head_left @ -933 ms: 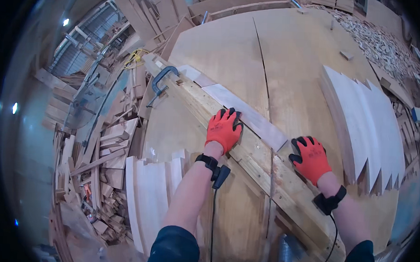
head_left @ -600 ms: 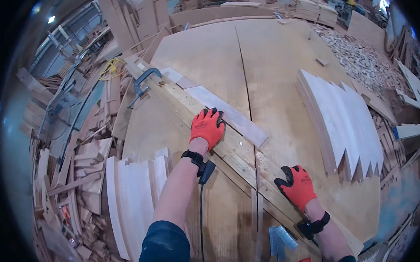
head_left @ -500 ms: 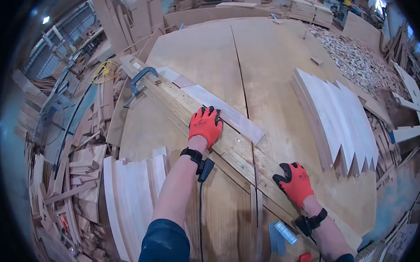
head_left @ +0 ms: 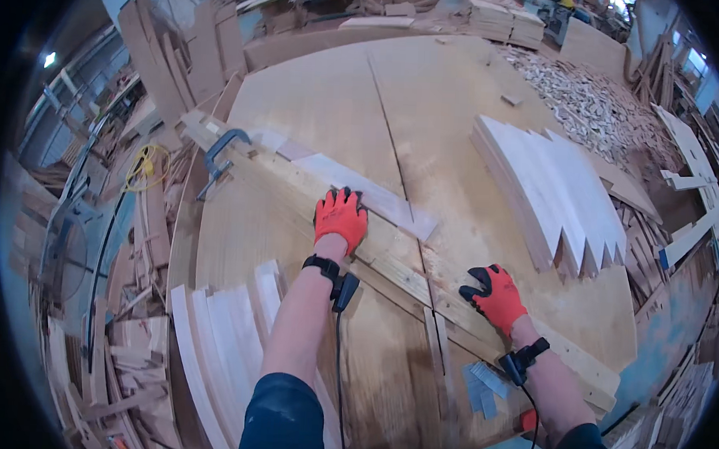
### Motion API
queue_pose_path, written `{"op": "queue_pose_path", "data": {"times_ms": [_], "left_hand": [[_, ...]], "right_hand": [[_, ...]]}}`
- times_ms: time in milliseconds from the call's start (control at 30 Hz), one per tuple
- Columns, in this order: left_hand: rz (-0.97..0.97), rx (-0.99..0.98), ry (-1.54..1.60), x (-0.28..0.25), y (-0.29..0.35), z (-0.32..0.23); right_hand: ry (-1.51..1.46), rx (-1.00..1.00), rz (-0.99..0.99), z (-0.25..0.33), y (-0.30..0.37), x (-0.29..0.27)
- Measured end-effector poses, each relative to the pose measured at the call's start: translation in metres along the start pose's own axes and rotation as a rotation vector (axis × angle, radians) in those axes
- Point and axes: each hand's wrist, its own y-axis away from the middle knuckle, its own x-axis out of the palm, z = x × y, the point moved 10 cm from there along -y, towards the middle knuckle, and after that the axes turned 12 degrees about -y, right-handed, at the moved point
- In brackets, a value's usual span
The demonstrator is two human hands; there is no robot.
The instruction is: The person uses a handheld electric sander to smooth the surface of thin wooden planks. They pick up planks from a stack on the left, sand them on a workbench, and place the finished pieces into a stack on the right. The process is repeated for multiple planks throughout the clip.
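Observation:
My left hand (head_left: 340, 220), in a red glove with black fingertips, lies over a long wooden board (head_left: 277, 181) that runs diagonally across the table. Its fingers are spread and reach toward a pale wooden strip (head_left: 369, 186) beside the board's far edge. My right hand (head_left: 496, 300), gloved alike, rests farther down the board near its right end, thumb and forefinger apart. Part of its palm side is hidden. A blue-grey C-clamp (head_left: 220, 156) grips the board's far left end. Close to my right wrist lie strips of collated nails (head_left: 485, 384).
Curved pale wooden pieces (head_left: 222, 331) stand stacked left of my left forearm. A stack with pointed ends (head_left: 549, 197) sits at the right on the plywood tabletop (head_left: 317, 86). A red object (head_left: 529, 419) lies near my right forearm. Wood offcuts (head_left: 593, 110) heap beyond the table.
The view has shifted a little, so the table and pieces appear farther left. Both hands stay on the board with little visible change.

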Motion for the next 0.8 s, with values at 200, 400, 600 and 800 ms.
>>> {"op": "queue_pose_path", "data": {"times_ms": [200,400,600,800], "left_hand": [[-0.084,0.059,-0.036,-0.002,-0.003,0.001],[0.014,0.001,-0.040,0.003,-0.007,-0.006],[-0.023,0.017,-0.075,0.001,-0.005,-0.001],[-0.103,0.027,-0.105,-0.001,-0.008,0.017]], "right_hand": [[0.017,-0.033,-0.036,0.007,0.001,-0.001],[0.038,0.010,0.003,-0.001,0.003,-0.007],[0.016,-0.027,-0.052,0.002,0.003,-0.006],[0.005,0.028,-0.006,0.019,-0.003,0.004]]}}
